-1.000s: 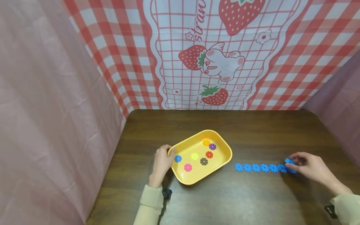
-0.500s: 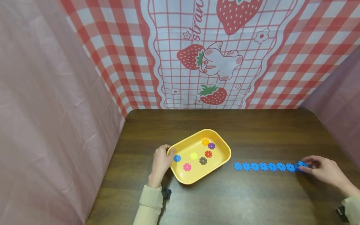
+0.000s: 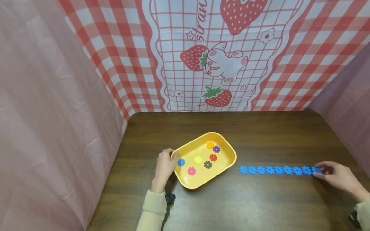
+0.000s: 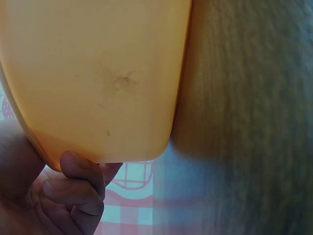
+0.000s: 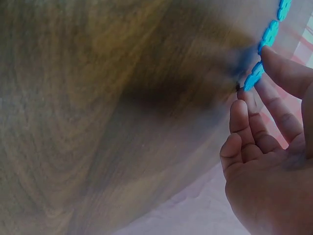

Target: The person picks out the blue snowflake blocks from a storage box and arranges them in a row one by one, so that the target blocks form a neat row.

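My left hand (image 3: 165, 165) grips the left end of a yellow plastic basin (image 3: 185, 184), thumb over the rim and fingers curled outside. The left wrist view shows the basin's outer wall (image 4: 98, 58) with those fingers under its edge. Inside lie several small notched snowflake discs, among them a pink disc (image 3: 191, 171), a red disc (image 3: 213, 157) and a blue disc (image 3: 181, 162). To the right, blue snowflake discs (image 3: 278, 170) form a straight row on the table. My right hand (image 3: 336, 175) pinches the row's right-end disc (image 5: 254, 76) between thumb and fingers.
The brown wooden table (image 3: 231, 205) carries the basin and the row, with a gap between them. A red-and-white checked strawberry cloth (image 3: 214, 64) hangs behind the far edge. Pink curtains (image 3: 57, 112) close off the left and right sides.
My right hand has moved rightward, and the blue row has grown longer with more discs lying in line. My left hand keeps its grip on the basin; the head view has shifted slightly.
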{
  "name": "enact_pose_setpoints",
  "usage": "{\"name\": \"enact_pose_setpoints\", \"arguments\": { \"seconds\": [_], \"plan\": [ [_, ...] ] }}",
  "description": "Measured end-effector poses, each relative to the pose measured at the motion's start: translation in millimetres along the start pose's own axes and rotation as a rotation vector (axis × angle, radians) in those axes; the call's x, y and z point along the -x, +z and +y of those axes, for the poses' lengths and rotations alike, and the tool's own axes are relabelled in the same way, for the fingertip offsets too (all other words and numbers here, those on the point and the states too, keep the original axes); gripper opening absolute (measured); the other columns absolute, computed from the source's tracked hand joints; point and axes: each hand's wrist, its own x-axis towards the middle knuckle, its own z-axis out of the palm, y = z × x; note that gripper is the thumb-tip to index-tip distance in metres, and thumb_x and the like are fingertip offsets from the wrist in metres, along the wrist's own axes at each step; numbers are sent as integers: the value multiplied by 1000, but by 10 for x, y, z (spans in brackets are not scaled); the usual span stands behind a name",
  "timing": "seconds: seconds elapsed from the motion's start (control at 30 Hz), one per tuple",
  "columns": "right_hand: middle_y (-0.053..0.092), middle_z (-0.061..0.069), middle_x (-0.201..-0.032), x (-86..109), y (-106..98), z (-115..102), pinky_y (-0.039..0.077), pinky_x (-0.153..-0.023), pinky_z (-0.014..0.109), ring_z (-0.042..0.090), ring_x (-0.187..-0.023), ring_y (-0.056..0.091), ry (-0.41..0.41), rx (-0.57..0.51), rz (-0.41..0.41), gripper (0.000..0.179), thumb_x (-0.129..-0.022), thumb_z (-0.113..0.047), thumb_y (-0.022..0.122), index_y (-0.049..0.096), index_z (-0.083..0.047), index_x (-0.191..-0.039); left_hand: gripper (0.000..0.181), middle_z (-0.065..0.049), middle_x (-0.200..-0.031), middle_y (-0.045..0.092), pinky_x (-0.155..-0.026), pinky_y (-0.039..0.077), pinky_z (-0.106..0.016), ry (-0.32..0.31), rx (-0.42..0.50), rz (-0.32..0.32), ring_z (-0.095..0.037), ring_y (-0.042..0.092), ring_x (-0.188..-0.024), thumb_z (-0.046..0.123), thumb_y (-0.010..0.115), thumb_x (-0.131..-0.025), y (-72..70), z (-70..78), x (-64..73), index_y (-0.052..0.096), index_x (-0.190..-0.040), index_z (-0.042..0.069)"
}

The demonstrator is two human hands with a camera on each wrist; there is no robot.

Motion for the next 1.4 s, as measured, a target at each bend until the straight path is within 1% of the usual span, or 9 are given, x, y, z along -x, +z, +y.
{"name": "enact_pose_setpoints", "arguments": {
  "seconds": [0.13, 0.27, 0.57, 0.73, 0.93, 1.03, 1.17, 1.27, 1.4],
  "plan": [
    [63, 0, -79, -21, 15, 33, 35, -55, 28, -3, -62, 41, 4, 15, 8, 35, -79, -23, 85, 70, 3, -97, 17, -16, -94, 69, -69, 53, -40, 2, 7, 3, -28, 64, -78, 14, 67, -93, -9, 2, -4, 70, -96, -2],
    [63, 3, -79, -43, 15, 45, 37, -56, 32, -3, -63, 42, 7, 25, -3, 34, -78, -21, 85, 70, 4, -96, 17, -16, -93, 69, -69, 53, -40, 4, 6, 4, -28, 64, -78, 14, 67, -93, -16, 4, -5, 71, -96, -2],
    [60, 1, -81, -52, 41, 22, 37, -55, 30, -3, -64, 42, -52, 12, 12, 31, -75, -14, 85, 70, 3, -97, 18, -15, -94, 69, -70, 53, -41, 5, 1, 7, -29, 64, -79, 15, 67, -93, -22, -5, -6, 71, -96, -2],
    [61, 4, -82, -48, 31, 11, 37, -56, 30, -3, -65, 42, -42, 7, 5, 36, -76, -16, 86, 69, 5, -100, 17, -15, -93, 69, -70, 53, -41, 7, 1, 11, -29, 64, -79, 15, 67, -93, -21, -6, -1, 71, -95, -2],
    [63, 11, -85, -20, -13, -27, 38, -56, 30, -5, -66, 41, -20, -2, -7, 39, -77, -16, 85, 68, 8, -102, 17, -15, -91, 69, -68, 53, -40, 5, 7, 1, -28, 64, -77, 14, 68, -93, -11, -7, 19, 71, -95, -2],
    [65, 15, -87, -24, -50, -79, 38, -56, 28, -10, -69, 41, -27, -14, 8, 39, -76, -15, 85, 68, 7, -103, 17, -15, -92, 69, -70, 53, -42, 10, 6, 9, -30, 65, -79, 14, 68, -92, -10, -7, 22, 71, -94, -2],
    [64, 13, -89, -56, -93, -189, 37, -57, 25, -9, -72, 42, -52, -31, 30, 39, -77, -17, 85, 69, 4, -105, 18, -16, -92, 69, -71, 53, -43, 11, 8, 13, -30, 65, -79, 15, 68, -93, -16, -3, 17, 71, -95, -3],
    [65, 16, -93, -92, -125, -312, 38, -58, 25, -8, -74, 44, -53, -48, 5, 43, -80, -22, 84, 68, 4, -110, 18, -16, -92, 69, -70, 53, -42, 15, 4, 10, -30, 65, -79, 15, 68, -93, -16, 0, 13, 71, -95, -3],
    [66, 24, -102, -145, -150, -513, 41, -56, 26, -7, -72, 47, -31, -83, -59, 48, -85, -27, 81, 65, 6, -116, 17, -15, -93, 70, -70, 53, -42, 11, 1, 6, -30, 65, -79, 15, 68, -93, -6, 1, 6, 71, -95, -2]
  ]
}}
